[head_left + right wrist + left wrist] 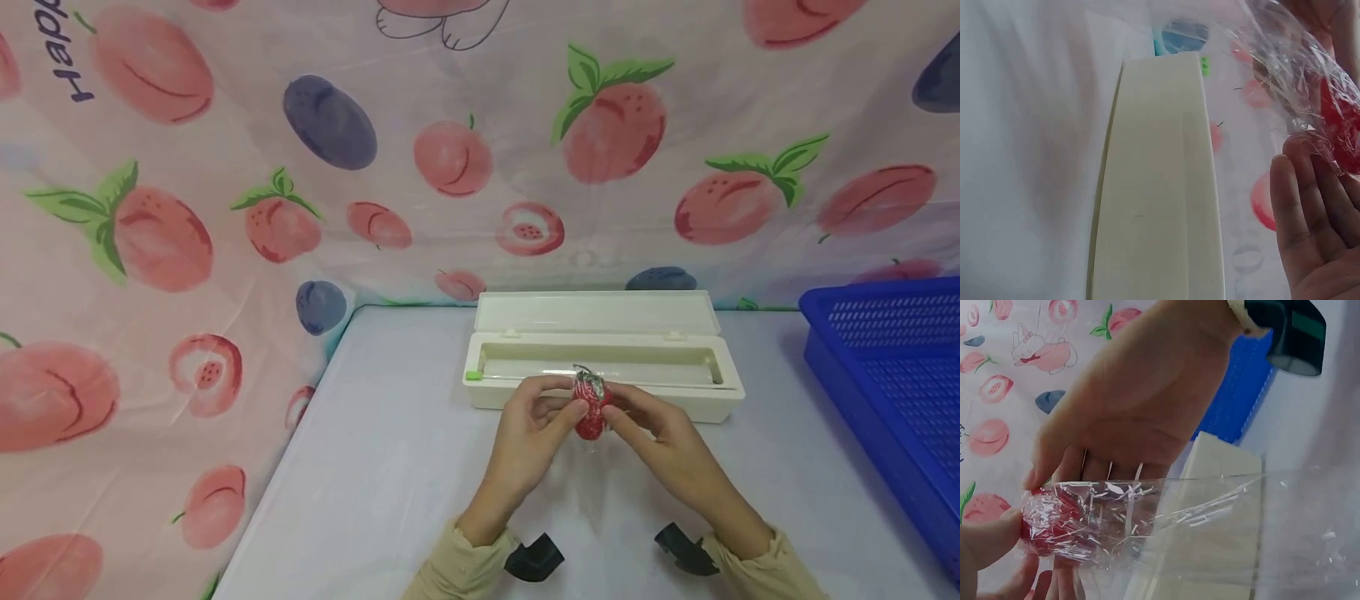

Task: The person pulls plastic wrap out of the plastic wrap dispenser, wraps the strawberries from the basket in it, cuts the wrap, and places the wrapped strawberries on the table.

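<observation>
In the head view a red strawberry [590, 414] with a green top and thin stem is held upright over the table, in front of the white box. Clear plastic film [1210, 506] wraps it tightly, and a loose tail trails from it toward the person. My left hand [528, 442] pinches its left side between thumb and fingers. From the other side my right hand [671, 446] pinches it likewise, thumb on the near face. Crinkled film partly hides the strawberry in both wrist views.
Behind the hands stands a long white box [701, 408] with its lid [596, 312] raised and a green tab [473, 376] at its left end. A blue plastic basket [847, 392] is at the right. Fruit-patterned cloth [420, 67] hangs behind and left of the white table [352, 492].
</observation>
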`<control>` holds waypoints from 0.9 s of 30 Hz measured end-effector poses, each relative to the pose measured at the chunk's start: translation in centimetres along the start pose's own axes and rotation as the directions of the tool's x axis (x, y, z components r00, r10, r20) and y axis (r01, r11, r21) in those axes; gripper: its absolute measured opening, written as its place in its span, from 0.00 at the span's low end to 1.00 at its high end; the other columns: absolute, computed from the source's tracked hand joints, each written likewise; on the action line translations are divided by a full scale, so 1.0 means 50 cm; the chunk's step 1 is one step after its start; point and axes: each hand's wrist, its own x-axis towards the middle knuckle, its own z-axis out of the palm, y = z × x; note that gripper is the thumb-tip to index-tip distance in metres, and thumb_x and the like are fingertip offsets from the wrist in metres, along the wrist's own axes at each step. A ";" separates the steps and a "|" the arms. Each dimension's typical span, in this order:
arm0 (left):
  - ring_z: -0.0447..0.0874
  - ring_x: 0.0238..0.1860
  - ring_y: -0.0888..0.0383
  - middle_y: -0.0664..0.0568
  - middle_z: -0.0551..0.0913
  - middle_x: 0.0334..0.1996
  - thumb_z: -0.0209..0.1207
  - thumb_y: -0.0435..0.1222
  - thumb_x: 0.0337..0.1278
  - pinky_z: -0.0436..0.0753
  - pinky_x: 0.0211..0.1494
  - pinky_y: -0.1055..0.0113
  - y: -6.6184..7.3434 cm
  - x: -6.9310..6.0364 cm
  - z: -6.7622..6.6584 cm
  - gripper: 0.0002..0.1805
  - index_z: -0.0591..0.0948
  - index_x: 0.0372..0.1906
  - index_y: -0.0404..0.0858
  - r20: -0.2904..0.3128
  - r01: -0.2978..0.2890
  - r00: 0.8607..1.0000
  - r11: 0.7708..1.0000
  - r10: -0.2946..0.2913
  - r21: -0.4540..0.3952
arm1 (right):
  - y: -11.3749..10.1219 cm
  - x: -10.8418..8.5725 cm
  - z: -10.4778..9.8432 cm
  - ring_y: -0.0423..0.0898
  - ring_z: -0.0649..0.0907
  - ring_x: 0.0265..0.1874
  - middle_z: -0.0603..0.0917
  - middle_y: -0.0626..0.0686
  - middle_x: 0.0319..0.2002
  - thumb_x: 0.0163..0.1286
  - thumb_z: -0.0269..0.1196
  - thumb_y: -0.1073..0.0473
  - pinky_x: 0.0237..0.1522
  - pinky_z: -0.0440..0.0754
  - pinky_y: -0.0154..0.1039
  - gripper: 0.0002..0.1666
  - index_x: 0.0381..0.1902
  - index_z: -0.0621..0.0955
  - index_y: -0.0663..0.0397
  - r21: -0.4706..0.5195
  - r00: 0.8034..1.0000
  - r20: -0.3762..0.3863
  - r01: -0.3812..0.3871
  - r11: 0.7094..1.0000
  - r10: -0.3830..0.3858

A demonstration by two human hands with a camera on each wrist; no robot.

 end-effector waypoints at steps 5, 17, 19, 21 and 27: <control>0.86 0.46 0.56 0.44 0.85 0.46 0.68 0.38 0.59 0.85 0.47 0.68 0.002 0.002 -0.012 0.22 0.75 0.55 0.34 -0.032 -0.001 0.999 0.999 0.002 0.036 | 0.001 0.000 0.003 0.36 0.84 0.43 0.87 0.50 0.46 0.66 0.68 0.63 0.50 0.83 0.29 0.26 0.62 0.78 0.57 -0.007 0.996 -0.026 0.085 0.996 -0.085; 0.85 0.49 0.59 0.50 0.86 0.48 0.67 0.38 0.60 0.83 0.55 0.68 0.005 0.005 -0.027 0.17 0.84 0.54 0.39 0.095 -0.029 0.995 0.997 0.022 0.071 | -0.007 -0.003 0.002 0.35 0.84 0.45 0.86 0.50 0.48 0.65 0.68 0.66 0.50 0.82 0.28 0.28 0.63 0.77 0.56 0.027 0.991 -0.010 0.131 0.991 -0.131; 0.85 0.47 0.60 0.50 0.87 0.47 0.68 0.38 0.60 0.82 0.56 0.67 0.004 0.005 -0.026 0.16 0.85 0.52 0.39 0.081 -0.054 0.996 0.995 0.047 0.087 | -0.008 -0.003 0.004 0.36 0.85 0.45 0.86 0.49 0.48 0.64 0.68 0.66 0.49 0.83 0.30 0.29 0.63 0.77 0.54 0.032 0.990 -0.008 0.143 0.989 -0.143; 0.86 0.45 0.60 0.49 0.87 0.46 0.68 0.38 0.59 0.83 0.55 0.66 0.004 0.004 -0.026 0.15 0.86 0.50 0.39 0.064 -0.072 0.996 0.993 0.066 0.091 | -0.008 -0.003 0.005 0.36 0.85 0.45 0.86 0.49 0.48 0.63 0.69 0.66 0.48 0.84 0.30 0.30 0.63 0.77 0.51 0.037 0.990 -0.013 0.141 0.989 -0.140; 0.87 0.43 0.58 0.46 0.88 0.44 0.71 0.36 0.55 0.86 0.49 0.65 0.008 0.006 -0.033 0.16 0.86 0.48 0.36 0.002 -0.030 1.000 1.000 0.030 0.010 | -0.005 -0.001 0.012 0.38 0.85 0.43 0.86 0.46 0.46 0.56 0.75 0.62 0.46 0.86 0.34 0.35 0.63 0.77 0.47 0.044 0.992 0.005 0.122 0.992 -0.123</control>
